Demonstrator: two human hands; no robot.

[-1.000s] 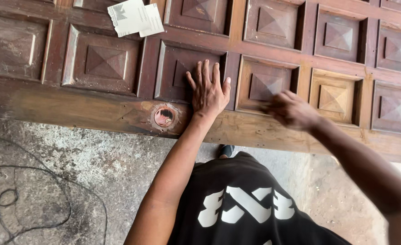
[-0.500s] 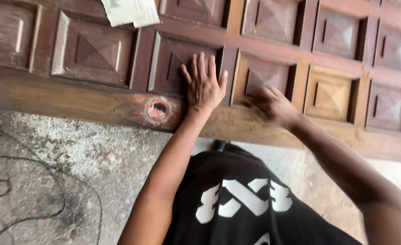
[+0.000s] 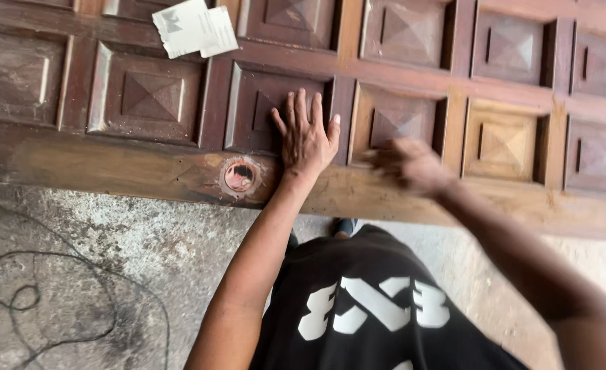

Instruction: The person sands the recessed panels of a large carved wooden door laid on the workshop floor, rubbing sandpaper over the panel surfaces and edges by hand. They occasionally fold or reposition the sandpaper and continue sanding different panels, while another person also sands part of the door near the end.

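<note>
Head view
Left hand: my left hand [image 3: 305, 137] lies flat with the fingers spread, palm pressed on the carved wooden door [image 3: 522, 205], over the corner of one raised panel [image 3: 269, 109]. It grips nothing; I judge it is there to steady the door and brace my weight.
Right hand: my right hand [image 3: 407, 166] sits on the edge of the next panel [image 3: 395, 123] to the right, where it meets the lower rail. It is blurred, so I cannot tell whether the fingers are closed on anything or bare against the wood.
Door: it fills the top of the view, dark brown, with rows of square panels that each rise to a low pyramid. One panel [image 3: 502, 144] farther right is paler, orange-tan, and looks bare or rubbed down beside the darker ones.
Round hole: a circular hole [image 3: 239, 176] with a pale worn ring sits in the lower rail, just left of my left wrist and apart from both hands.
Papers: two white rectangular sheets [image 3: 193, 27] lie overlapping on the door at the top left, well apart from my hands; one has a small dark mark at its corner.
Floor: grey, patchy concrete [image 3: 111, 240] below the door, with a thin dark cable [image 3: 49, 301] looped on it at the lower left.
Shirt: my black shirt [image 3: 365, 308] with a large white print hangs below my arms.
</note>
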